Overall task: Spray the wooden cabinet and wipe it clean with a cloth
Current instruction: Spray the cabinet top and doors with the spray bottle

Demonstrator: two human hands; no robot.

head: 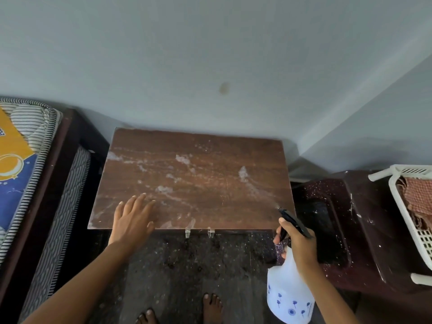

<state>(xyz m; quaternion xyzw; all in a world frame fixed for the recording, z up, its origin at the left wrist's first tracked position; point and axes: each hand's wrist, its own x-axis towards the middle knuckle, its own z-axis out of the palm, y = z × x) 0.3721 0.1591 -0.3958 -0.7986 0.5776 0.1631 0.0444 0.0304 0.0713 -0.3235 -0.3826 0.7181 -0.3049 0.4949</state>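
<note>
Wall (210, 54) fills the back, pale blue; speckled floor (187, 277) below; cabinet (198, 178) pushed flush against the wall in the corner, between bed (35, 183) on the left and dark red stool (364, 230) on the right; cabinet top faces up, brown wood streaked with whitish smears across the middle and near-left, so that's the surface to hit; white basket (406, 170) sits on the stool, well apart from the cabinet; spray bottle (287, 295), white with blue flower print, held off the cabinet's near-right corner, tilted so it aims in over the top toward the smears; checked cloth (416, 195) lies in the basket, untouched, likely parked there until wiping; left hand (133, 218) flat on the near-left of the top, grip spread, fingers straight, holding nothing, probably bracing while spraying; right hand (297, 242) grip curled round the bottle neck, one finger across the trigger, squeezing or about to, can't tell which; bare feet (211, 305) in front of the cabinet; black nozzle (289, 217) just over the top's edge; stage judged: spraying, wipe not begun, cloth needs fetching next.
</note>
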